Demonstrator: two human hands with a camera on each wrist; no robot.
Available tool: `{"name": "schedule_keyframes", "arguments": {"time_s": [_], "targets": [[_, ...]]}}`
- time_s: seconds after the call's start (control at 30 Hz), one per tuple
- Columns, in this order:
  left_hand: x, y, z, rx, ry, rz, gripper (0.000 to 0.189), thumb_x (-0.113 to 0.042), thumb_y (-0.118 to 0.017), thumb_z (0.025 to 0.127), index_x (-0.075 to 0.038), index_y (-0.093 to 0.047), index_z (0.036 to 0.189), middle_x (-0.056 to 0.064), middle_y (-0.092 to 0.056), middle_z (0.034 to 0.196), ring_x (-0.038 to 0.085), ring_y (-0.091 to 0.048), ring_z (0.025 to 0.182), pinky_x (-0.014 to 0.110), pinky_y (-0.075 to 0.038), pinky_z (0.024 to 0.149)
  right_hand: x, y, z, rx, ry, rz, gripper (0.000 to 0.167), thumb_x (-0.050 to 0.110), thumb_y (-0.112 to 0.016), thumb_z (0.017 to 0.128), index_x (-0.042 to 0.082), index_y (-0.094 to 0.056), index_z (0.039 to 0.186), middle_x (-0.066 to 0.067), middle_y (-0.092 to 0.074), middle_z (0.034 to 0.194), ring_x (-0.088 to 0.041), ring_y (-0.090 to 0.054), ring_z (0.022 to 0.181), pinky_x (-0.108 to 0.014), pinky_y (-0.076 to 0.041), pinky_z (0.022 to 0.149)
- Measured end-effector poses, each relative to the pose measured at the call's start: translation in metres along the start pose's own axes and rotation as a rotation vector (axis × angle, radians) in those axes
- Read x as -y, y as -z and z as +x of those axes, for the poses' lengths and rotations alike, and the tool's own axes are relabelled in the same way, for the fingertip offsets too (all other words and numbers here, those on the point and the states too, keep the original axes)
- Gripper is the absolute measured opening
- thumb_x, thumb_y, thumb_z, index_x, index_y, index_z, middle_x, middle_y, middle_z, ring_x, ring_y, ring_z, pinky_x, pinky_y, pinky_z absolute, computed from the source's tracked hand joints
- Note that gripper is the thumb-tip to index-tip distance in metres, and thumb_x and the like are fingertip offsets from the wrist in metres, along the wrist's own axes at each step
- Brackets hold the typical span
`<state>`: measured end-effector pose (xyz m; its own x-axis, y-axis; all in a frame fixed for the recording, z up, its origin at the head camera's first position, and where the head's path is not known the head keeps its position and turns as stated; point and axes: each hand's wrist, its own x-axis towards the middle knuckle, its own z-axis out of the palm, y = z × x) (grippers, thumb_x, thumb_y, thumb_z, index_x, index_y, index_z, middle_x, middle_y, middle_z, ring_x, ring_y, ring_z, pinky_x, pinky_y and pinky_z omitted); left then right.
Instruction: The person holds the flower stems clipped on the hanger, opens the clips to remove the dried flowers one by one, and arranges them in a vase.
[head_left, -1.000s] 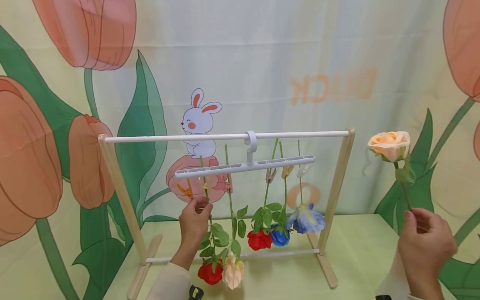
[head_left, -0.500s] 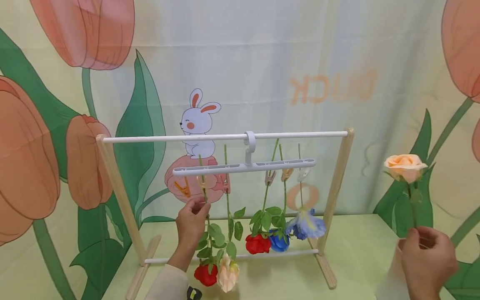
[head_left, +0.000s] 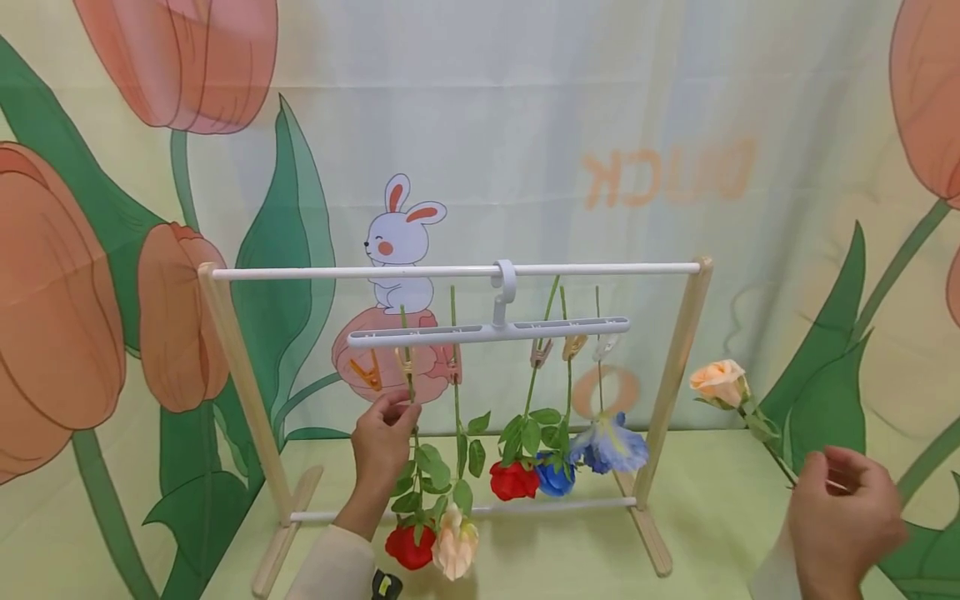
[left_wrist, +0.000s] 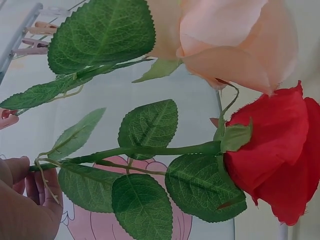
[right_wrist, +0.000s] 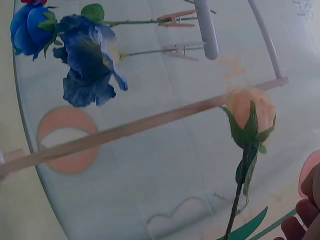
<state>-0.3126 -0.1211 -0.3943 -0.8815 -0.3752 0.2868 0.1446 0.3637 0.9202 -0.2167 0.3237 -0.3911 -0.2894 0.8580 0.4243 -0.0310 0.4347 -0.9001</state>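
The left hand (head_left: 384, 446) has its grip pinching a red fabric rose (head_left: 410, 547) by its green stem; the rose hangs head-down from a pale yellow plastic clip (head_left: 406, 363) under a grey T-shaped plastic hanger (head_left: 487, 335). A peach ruffled fabric flower (head_left: 455, 546) hangs just beside it. Right of the wooden rack with white rods (head_left: 678, 367), the right hand (head_left: 851, 508) seems to pinch a peach fabric rose (head_left: 720, 384) near its stem's end, though the fingers partly hide the contact. This rose tilts, bloom up and toward the rack, above the pale green surface (head_left: 562, 558).
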Motion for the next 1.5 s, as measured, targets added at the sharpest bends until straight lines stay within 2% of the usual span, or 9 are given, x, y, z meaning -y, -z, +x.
{"name": "schedule_keyframes", "arguments": {"time_s": [0.17,0.27,0.3,0.4,0.53,0.73,0.93,1.13,1.5], "targets": [[0.001,0.003,0.001,-0.002,0.008,-0.001,0.024,-0.025,-0.07,0.097,-0.014,-0.073,0.118,0.011,-0.075,0.1,0.022,-0.063,0.084,0.024,-0.05,0.068,0.023,-0.013,-0.028,0.034,0.16,0.105,0.015,0.018,-0.064,0.093,0.008,-0.073,0.098,0.036,-0.052,0.081,0.019,-0.049,0.071,-0.006,-0.039,0.076],[0.002,0.003,0.001,-0.001,0.011,-0.003,0.024,-0.026,-0.069,0.097,-0.014,-0.073,0.118,0.011,-0.075,0.1,0.021,-0.064,0.084,0.024,-0.05,0.067,0.034,-0.023,-0.045,0.075,0.241,0.133,0.018,0.014,-0.066,0.092,-0.001,-0.072,0.102,0.024,-0.062,0.083,0.018,-0.05,0.073,-0.005,-0.04,0.077],[0.002,0.004,0.0,-0.001,0.012,-0.004,0.024,-0.026,-0.069,0.097,-0.014,-0.073,0.118,0.011,-0.075,0.1,0.021,-0.064,0.083,0.024,-0.05,0.067,0.037,-0.026,-0.05,0.091,0.26,0.141,0.018,0.012,-0.067,0.092,-0.002,-0.072,0.102,0.017,-0.064,0.085,0.018,-0.051,0.074,-0.003,-0.041,0.07],[0.003,0.004,0.0,-0.006,0.011,0.0,0.024,-0.026,-0.07,0.097,-0.013,-0.073,0.117,0.011,-0.075,0.1,0.02,-0.064,0.083,0.024,-0.049,0.067,0.045,-0.036,-0.065,0.147,0.315,0.162,0.014,0.006,-0.069,0.09,-0.004,-0.072,0.1,-0.005,-0.068,0.086,0.018,-0.05,0.074,-0.002,-0.041,0.069],[0.004,0.004,0.0,-0.009,0.013,0.002,0.023,-0.025,-0.07,0.096,-0.014,-0.073,0.116,0.01,-0.075,0.099,0.019,-0.063,0.082,0.024,-0.049,0.066,0.056,-0.048,-0.085,0.251,0.359,0.156,0.011,0.004,-0.07,0.09,-0.002,-0.072,0.098,-0.011,-0.069,0.087,0.02,-0.049,0.074,-0.002,-0.041,0.069],[0.003,0.003,-0.001,-0.01,0.008,0.0,0.023,-0.025,-0.071,0.095,-0.012,-0.074,0.115,0.01,-0.075,0.097,0.019,-0.064,0.08,0.023,-0.049,0.065,0.073,-0.066,-0.11,0.381,0.401,0.149,0.011,0.005,-0.07,0.089,0.002,-0.072,0.1,-0.009,-0.071,0.088,0.007,-0.056,0.075,-0.006,-0.045,0.069],[0.001,0.002,-0.002,-0.008,0.013,0.001,0.022,-0.025,-0.072,0.095,-0.014,-0.074,0.114,0.01,-0.075,0.097,0.018,-0.064,0.079,0.024,-0.049,0.066,0.089,-0.087,-0.138,0.474,0.491,0.187,0.011,0.003,-0.072,0.088,0.002,-0.073,0.099,-0.01,-0.072,0.088,-0.021,-0.067,0.076,-0.029,-0.057,0.068],[-0.001,0.001,-0.002,0.003,0.023,-0.032,0.023,-0.024,-0.071,0.096,-0.013,-0.074,0.116,0.011,-0.075,0.1,0.017,-0.067,0.079,0.025,-0.057,0.07,0.114,-0.106,-0.166,0.582,0.531,0.23,0.014,0.007,-0.074,0.088,0.004,-0.073,0.102,-0.01,-0.072,0.092,-0.026,-0.069,0.078,-0.043,-0.059,0.07],[-0.001,-0.003,-0.001,0.017,0.03,-0.068,0.022,-0.021,-0.071,0.096,-0.013,-0.074,0.116,0.011,-0.075,0.099,0.015,-0.068,0.077,0.027,-0.061,0.07,0.153,-0.134,-0.213,0.703,0.567,0.266,0.02,0.011,-0.075,0.089,0.007,-0.073,0.108,-0.008,-0.071,0.097,-0.023,-0.068,0.082,-0.038,-0.057,0.072]]}}
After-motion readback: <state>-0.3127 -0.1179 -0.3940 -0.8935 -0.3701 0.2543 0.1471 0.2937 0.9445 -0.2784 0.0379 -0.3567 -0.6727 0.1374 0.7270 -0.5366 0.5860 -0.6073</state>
